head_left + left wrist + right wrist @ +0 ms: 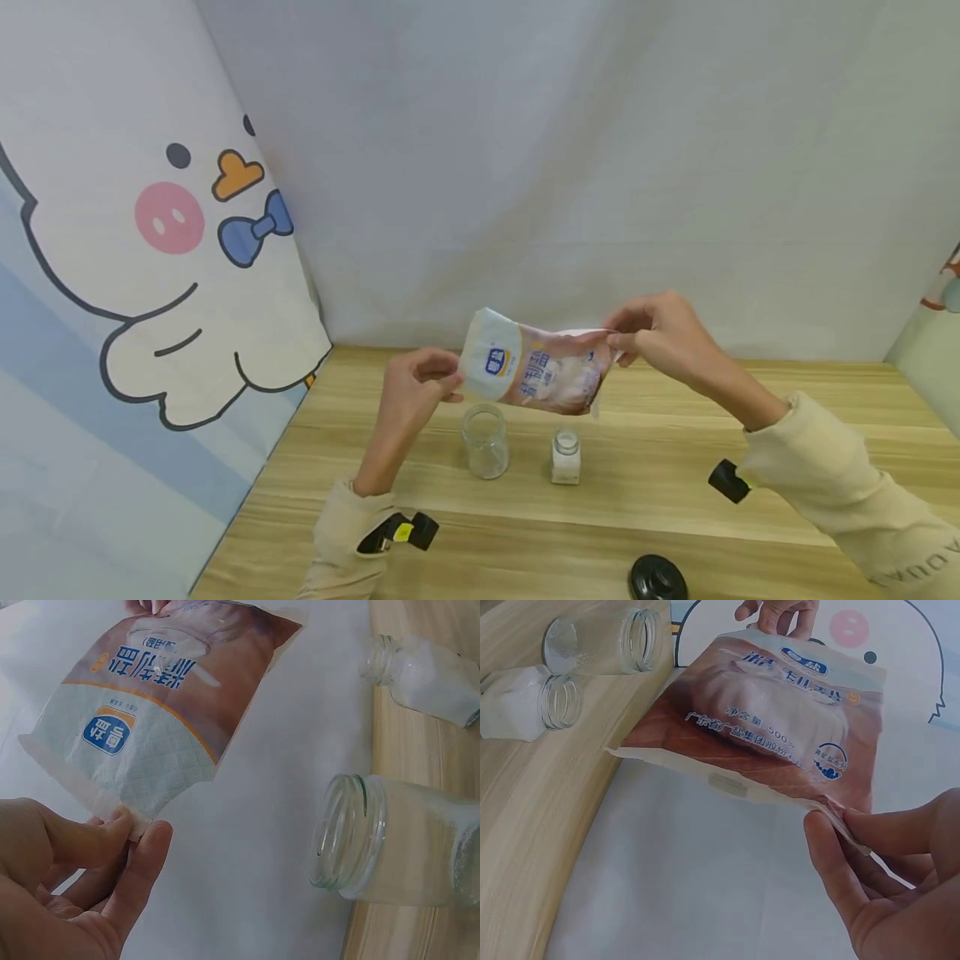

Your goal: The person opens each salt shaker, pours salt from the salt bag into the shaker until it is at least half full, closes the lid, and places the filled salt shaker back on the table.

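Note:
A salt bag (540,367), white at one end and brownish pink with blue lettering at the other, is held up in the air between both hands. My left hand (411,396) pinches a corner of its white end between thumb and fingers. At the opposite end, my right hand (667,333) pinches the upper corner, as the right wrist view also shows. Beneath the bag, on the table, stand a wide glass jar (486,450) and a smaller glass bottle (566,462) with white contents. White grains line the bottom of the wide jar (420,840). Both vessels have uncovered mouths.
A black round lid (657,578) lies at the front edge of view on the wood-grain table (525,546). Behind the table hangs a pale cloth (570,167), and a cartoon-printed cloth (90,233) hangs at the left. Black cameras sit at both wrists.

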Available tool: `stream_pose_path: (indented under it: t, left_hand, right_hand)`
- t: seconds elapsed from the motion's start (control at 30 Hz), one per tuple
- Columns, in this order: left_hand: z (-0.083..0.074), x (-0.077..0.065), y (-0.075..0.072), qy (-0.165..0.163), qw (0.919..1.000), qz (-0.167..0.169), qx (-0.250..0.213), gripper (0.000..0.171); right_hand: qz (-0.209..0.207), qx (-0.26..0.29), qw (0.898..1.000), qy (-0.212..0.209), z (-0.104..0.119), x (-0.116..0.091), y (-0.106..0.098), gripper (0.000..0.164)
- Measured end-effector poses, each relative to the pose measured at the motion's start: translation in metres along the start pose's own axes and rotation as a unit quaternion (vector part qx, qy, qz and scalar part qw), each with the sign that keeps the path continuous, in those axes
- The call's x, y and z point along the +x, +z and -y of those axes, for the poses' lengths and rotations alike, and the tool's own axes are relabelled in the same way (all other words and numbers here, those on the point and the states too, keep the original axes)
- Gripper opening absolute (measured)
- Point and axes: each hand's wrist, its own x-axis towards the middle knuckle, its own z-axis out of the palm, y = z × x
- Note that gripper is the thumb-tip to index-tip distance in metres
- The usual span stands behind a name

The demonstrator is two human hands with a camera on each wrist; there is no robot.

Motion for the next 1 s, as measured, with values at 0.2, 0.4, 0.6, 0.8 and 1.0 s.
stream_pose_path:
  t: [0.2, 0.4, 0.6, 0.8, 1.0]
  left_hand:
    - [0.012, 0.001, 0.000, 0.004, 1.0000, 0.001, 0.001, 0.016]
    - [0.018, -0.001, 0.001, -0.007, 1.0000, -0.001, 0.006, 0.015]
    - [0.026, -0.003, 0.000, -0.016, 0.9998, 0.001, 0.009, 0.015]
    - [0.034, -0.002, -0.001, -0.025, 0.9997, -0.007, 0.004, 0.015]
    - [0.040, 0.000, 0.001, -0.033, 0.9994, -0.005, 0.004, 0.014]
  right_hand:
    - [0.005, -0.004, 1.000, -0.004, -0.003, 0.004, 0.004, 0.013]
    - [0.009, -0.012, 1.000, -0.011, -0.002, 0.008, 0.007, 0.014]
    - [0.011, -0.016, 1.000, -0.016, -0.003, 0.014, 0.013, 0.013]
    - [0.015, -0.018, 0.999, -0.025, -0.005, 0.019, 0.019, 0.012]
    - [0.012, -0.020, 0.999, -0.030, -0.004, 0.019, 0.019, 0.011]
